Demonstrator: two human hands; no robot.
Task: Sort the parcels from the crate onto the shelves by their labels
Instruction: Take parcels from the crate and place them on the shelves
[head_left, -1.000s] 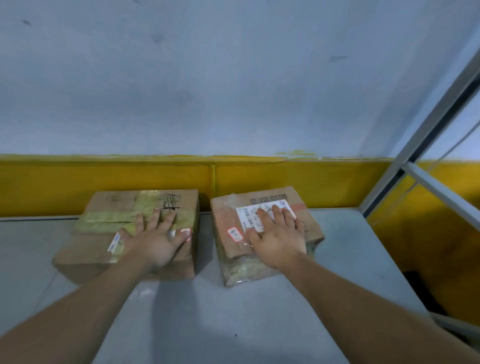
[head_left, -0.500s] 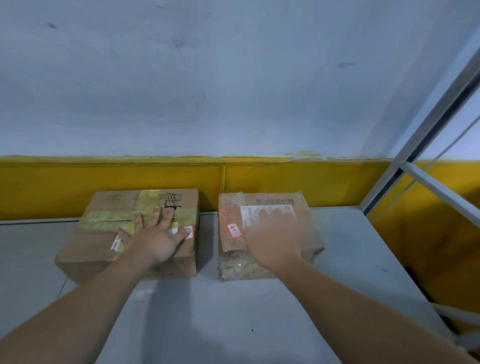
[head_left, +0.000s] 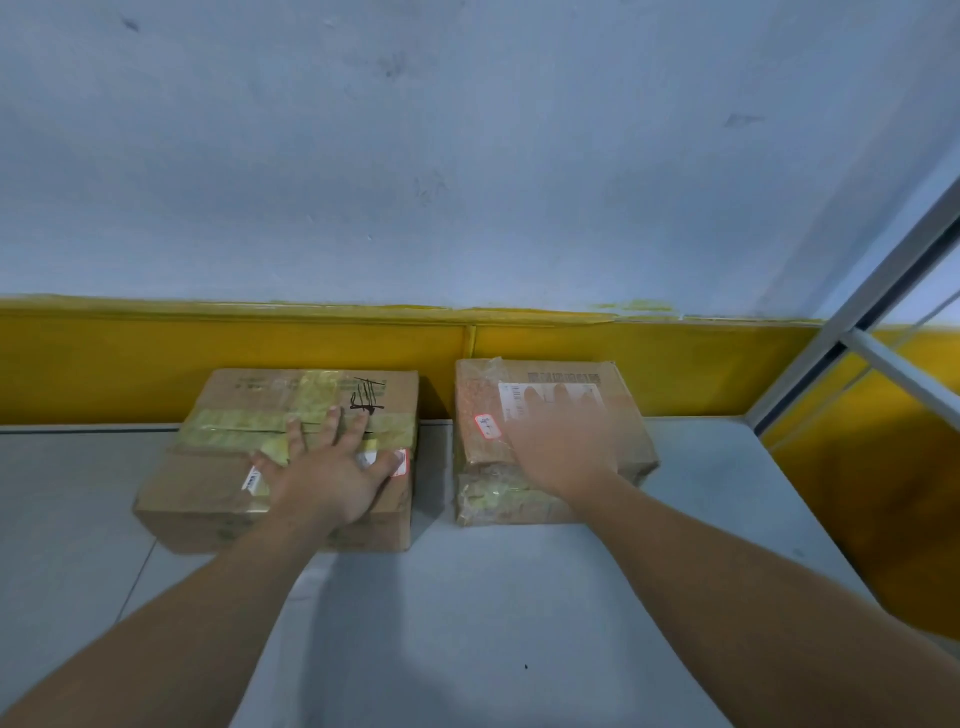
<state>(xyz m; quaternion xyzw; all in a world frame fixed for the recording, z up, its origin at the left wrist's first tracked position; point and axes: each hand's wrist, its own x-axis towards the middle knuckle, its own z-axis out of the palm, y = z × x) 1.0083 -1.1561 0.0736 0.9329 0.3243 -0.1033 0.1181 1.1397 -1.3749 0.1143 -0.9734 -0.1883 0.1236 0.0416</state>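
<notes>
Two parcels (head_left: 291, 457) (head_left: 550, 441) on shelf (head_left: 519, 597), hands (head_left: 332, 478) (head_left: 563, 452) flat

No text can be read. On the left parcel (head_left: 280, 457), black scribbled marks (head_left: 367, 396) are seen at 1 o'clock. On the right parcel (head_left: 550, 441), a white shipping label (head_left: 550, 400) and red-edged sticker (head_left: 488, 426) are blurred.

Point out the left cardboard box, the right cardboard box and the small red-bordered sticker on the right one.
left cardboard box (head_left: 218, 483): head view, bare top face.
right cardboard box (head_left: 623, 415): head view, top face beside the label.
red-bordered sticker (head_left: 488, 426): head view, its white middle.
</notes>
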